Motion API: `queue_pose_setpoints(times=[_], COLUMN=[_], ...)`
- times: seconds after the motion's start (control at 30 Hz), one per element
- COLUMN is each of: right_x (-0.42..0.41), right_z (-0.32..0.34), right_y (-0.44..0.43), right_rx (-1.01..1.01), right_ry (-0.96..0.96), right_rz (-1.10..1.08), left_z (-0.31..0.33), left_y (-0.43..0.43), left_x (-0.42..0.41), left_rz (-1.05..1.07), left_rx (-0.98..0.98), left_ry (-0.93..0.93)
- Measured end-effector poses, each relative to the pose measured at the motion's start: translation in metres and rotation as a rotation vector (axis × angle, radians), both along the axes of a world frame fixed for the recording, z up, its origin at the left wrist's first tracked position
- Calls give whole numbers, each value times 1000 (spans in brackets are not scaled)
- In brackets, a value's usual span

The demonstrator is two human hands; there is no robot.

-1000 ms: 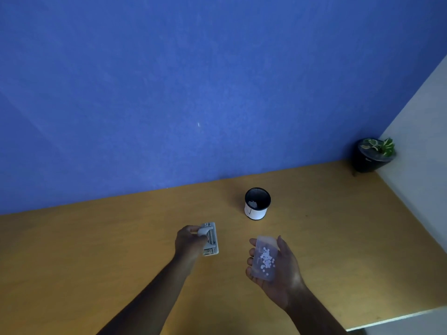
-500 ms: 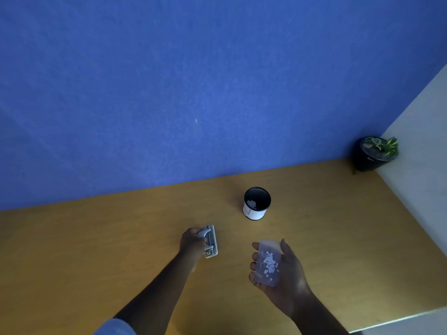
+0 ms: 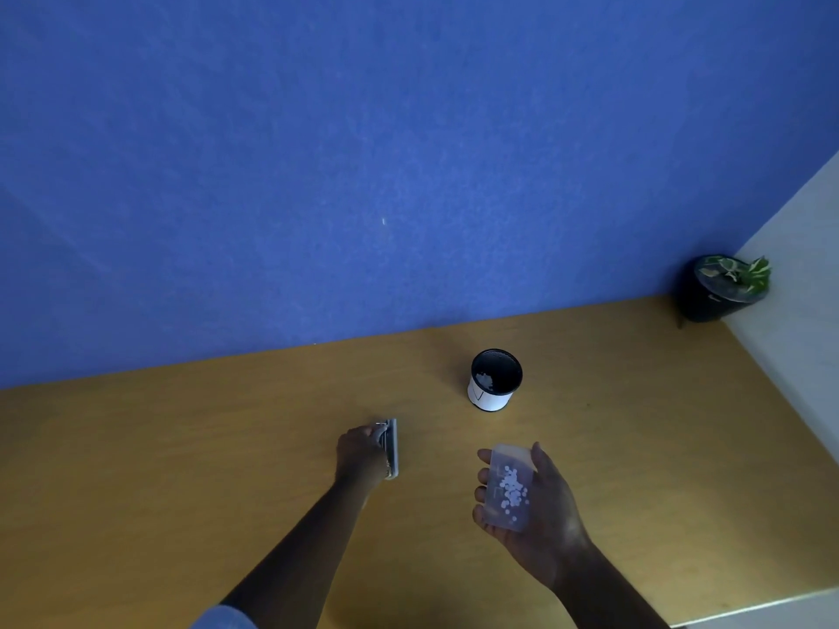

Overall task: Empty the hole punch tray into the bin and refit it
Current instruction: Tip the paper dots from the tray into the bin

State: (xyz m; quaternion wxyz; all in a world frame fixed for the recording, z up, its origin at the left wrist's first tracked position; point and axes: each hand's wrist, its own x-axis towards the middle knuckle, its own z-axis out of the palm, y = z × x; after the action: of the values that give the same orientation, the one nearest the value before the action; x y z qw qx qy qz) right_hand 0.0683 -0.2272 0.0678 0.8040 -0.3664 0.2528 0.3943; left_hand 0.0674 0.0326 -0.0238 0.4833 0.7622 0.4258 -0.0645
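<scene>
Clear plastic tray [image 3: 509, 488] of white paper dots cupped in right hand [image 3: 538, 506] | to be kept level until over black-and-white cylindrical bin [image 3: 494, 380] | grey metal punch [image 3: 391, 448] gripped by left hand [image 3: 361, 454]

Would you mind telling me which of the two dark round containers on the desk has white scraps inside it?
The small bin mid-desk, black inside with a white wall, holds white scraps. The black pot in the far right corner holds a leafy plant instead.

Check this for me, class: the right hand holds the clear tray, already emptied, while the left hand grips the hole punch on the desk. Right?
Not quite. The head view shows the tray in the right hand still holding white paper dots. The left hand does grip the hole punch on the desk.
</scene>
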Motion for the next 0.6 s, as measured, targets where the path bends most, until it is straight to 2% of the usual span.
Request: queue_pose_setpoints(times=[0.2,0.6], right_x=[1,-3], right_z=[-3,-4], right_y=[4,4], right_rx=[6,-8], right_ry=[-18,-44], right_rz=[13,24], left_z=[2,11], left_y=[3,6], left_x=[-5,-17], left_rz=[81,139], left_rx=[51,-25], left_ry=[-8,67])
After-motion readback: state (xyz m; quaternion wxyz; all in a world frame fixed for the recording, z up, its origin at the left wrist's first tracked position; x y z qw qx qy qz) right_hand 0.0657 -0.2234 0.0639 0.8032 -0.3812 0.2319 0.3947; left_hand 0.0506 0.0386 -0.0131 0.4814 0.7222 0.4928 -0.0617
